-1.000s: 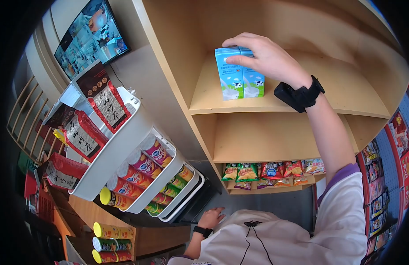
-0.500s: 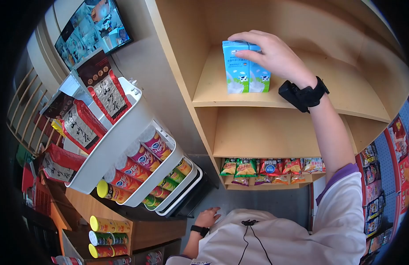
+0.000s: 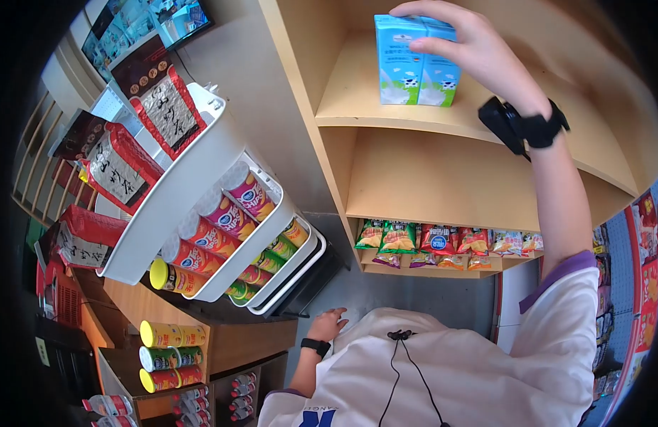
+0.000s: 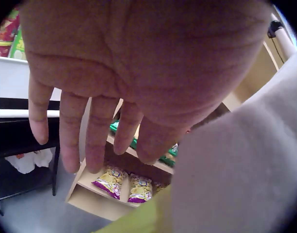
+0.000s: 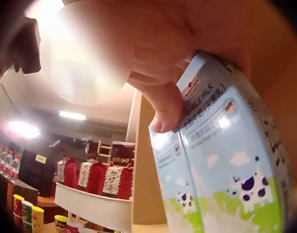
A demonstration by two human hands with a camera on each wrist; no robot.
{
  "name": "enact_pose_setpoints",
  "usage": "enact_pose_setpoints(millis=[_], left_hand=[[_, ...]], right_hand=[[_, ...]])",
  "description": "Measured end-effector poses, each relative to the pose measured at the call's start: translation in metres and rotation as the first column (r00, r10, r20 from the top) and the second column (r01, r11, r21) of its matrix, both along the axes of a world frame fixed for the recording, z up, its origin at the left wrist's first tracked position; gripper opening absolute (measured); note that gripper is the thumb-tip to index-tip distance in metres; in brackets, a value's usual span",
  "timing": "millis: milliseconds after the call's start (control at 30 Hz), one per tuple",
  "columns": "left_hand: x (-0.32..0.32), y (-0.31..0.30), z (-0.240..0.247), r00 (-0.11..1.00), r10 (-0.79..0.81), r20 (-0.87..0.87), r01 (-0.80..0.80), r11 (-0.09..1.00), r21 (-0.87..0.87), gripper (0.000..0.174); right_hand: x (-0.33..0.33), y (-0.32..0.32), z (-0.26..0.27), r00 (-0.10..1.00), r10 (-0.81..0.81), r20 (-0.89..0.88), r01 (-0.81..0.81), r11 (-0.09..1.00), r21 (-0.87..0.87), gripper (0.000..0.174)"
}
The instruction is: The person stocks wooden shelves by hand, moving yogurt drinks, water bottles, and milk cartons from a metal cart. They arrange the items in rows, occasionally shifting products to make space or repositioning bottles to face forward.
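Note:
Two blue-and-green whole milk cartons, a left one (image 3: 400, 67) and a right one (image 3: 438, 75), stand upright side by side on the upper wooden shelf (image 3: 350, 103). My right hand (image 3: 482, 53) grips them from above, thumb across the front and fingers over the top and back. In the right wrist view the thumb (image 5: 168, 109) presses on the front near the seam between the cartons; the far fingers are hidden. My left hand (image 3: 326, 326) hangs low beside my body, holding nothing. Its fingers extend loosely in the left wrist view, below the palm (image 4: 138, 58).
Left of the shelf unit stands a white tiered cart (image 3: 194, 185) with red-and-white bags on top and chip canisters below. Snack bags (image 3: 439, 239) fill a low shelf. Canisters (image 3: 172, 356) and bottles stand at lower left. A hanging snack rack (image 3: 645, 263) borders the right.
The head view has tilted downward, so cartons and shelf appear higher and more bottles show at lower left. My right hand keeps its hold on the cartons; my left hand still hangs low.

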State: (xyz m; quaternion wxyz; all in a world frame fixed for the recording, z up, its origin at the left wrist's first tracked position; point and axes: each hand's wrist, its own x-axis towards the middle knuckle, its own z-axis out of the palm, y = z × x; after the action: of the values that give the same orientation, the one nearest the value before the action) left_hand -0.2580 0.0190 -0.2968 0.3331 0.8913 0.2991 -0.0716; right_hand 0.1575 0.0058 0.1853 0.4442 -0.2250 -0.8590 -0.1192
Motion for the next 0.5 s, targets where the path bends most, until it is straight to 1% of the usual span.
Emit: enact_pose_setpoints(millis=[33, 67, 100, 167, 200, 267, 300, 367, 433, 500], left_hand=[[-0.002, -0.001, -0.002, 1.000, 0.020, 0.006, -0.020, 1.000, -0.009, 0.034], [-0.005, 0.000, -0.005, 0.999, 0.032, 0.005, -0.032, 0.999, -0.017, 0.034], [-0.009, 0.001, -0.009, 0.999, 0.041, -0.005, -0.041, 0.999, -0.027, 0.034], [-0.015, -0.001, -0.011, 0.998, 0.063, -0.014, -0.063, 0.997, -0.053, 0.034], [-0.017, -0.001, -0.011, 0.997, 0.068, -0.031, -0.070, 0.997, -0.043, 0.034], [-0.017, 0.000, -0.011, 0.996, 0.082, -0.047, -0.084, 0.996, -0.043, 0.034], [-0.018, 0.001, -0.011, 0.994, 0.096, -0.053, -0.098, 0.994, -0.049, 0.034], [-0.019, 0.001, -0.016, 0.993, 0.108, -0.047, -0.110, 0.993, -0.039, 0.034], [-0.018, 0.001, -0.012, 0.990, 0.129, -0.049, -0.131, 0.990, -0.050, 0.034], [-0.019, 0.001, -0.010, 0.988, 0.147, -0.046, -0.149, 0.987, -0.055, 0.033]], right_hand=[[-0.027, -0.025, 0.008, 0.906, -0.421, 0.038, 0.422, 0.902, -0.086, 0.036], [-0.048, -0.042, 0.009, 0.645, -0.756, 0.113, 0.763, 0.630, -0.146, 0.035], [-0.054, -0.048, 0.003, 0.655, -0.746, 0.120, 0.755, 0.638, -0.152, 0.035], [-0.061, -0.060, -0.009, 0.683, -0.724, 0.093, 0.726, 0.687, 0.025, 0.041], [-0.071, -0.067, -0.017, 0.691, -0.715, 0.103, 0.718, 0.696, 0.015, 0.041], [-0.092, -0.079, -0.035, 0.736, -0.673, 0.081, 0.676, 0.722, -0.148, 0.042], [-0.097, -0.081, -0.047, 0.741, -0.666, 0.087, 0.671, 0.725, -0.156, 0.042], [-0.101, -0.075, -0.086, 0.823, -0.558, 0.105, 0.554, 0.748, -0.365, 0.042], [-0.096, -0.062, -0.130, 0.823, -0.562, 0.083, 0.521, 0.690, -0.502, 0.041], [-0.083, -0.045, -0.173, 0.791, -0.608, 0.064, 0.534, 0.636, -0.557, 0.040]])
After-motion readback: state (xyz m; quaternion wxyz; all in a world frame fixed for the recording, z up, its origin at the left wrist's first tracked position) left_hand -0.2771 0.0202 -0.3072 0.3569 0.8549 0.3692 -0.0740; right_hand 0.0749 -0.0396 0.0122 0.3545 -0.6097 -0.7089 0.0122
